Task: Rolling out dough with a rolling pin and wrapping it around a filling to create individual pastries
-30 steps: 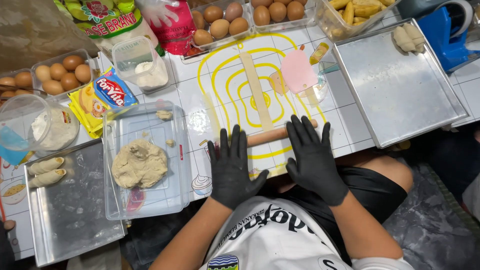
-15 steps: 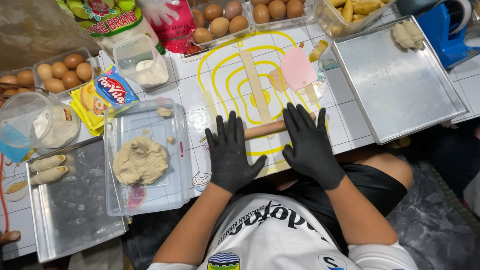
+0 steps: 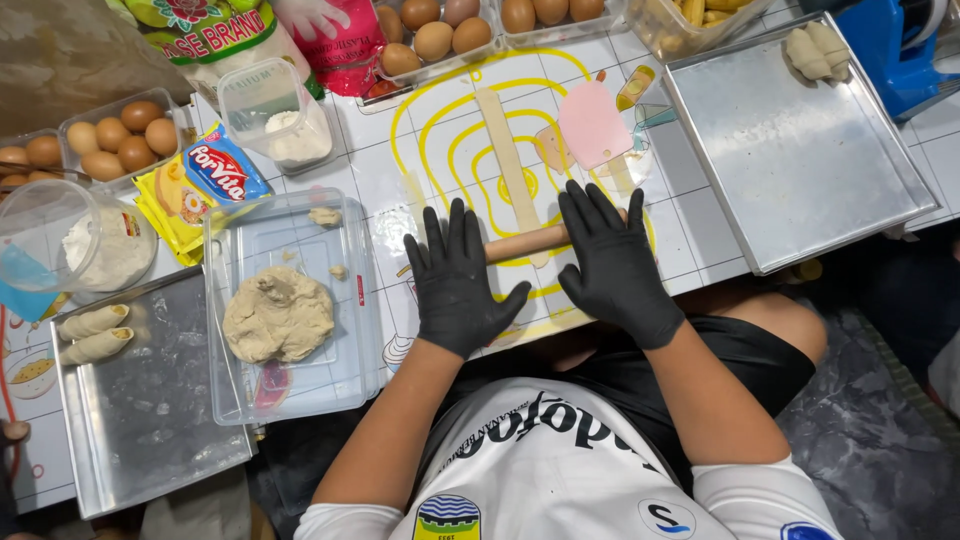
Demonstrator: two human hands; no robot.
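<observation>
Both gloved hands have slid the slim wooden rolling pin (image 3: 527, 242) farther from the near counter edge than a moment ago. Flat and spread-fingered, the left hand (image 3: 458, 284) and right hand (image 3: 613, 266) press down on its ends, gripping nothing. It lies crosswise on the white tiled counter (image 3: 700, 215) over a yellow-lined mat (image 3: 440, 140), pale brown, only its middle showing. Bare mat lies beyond it up to a flat wooden stick (image 3: 508, 165) and a pink scraper (image 3: 594, 124). Left, a clear plastic tray (image 3: 350, 300) holds a dough lump (image 3: 278, 315); right, a metal baking tray (image 3: 800, 160) sits close.
</observation>
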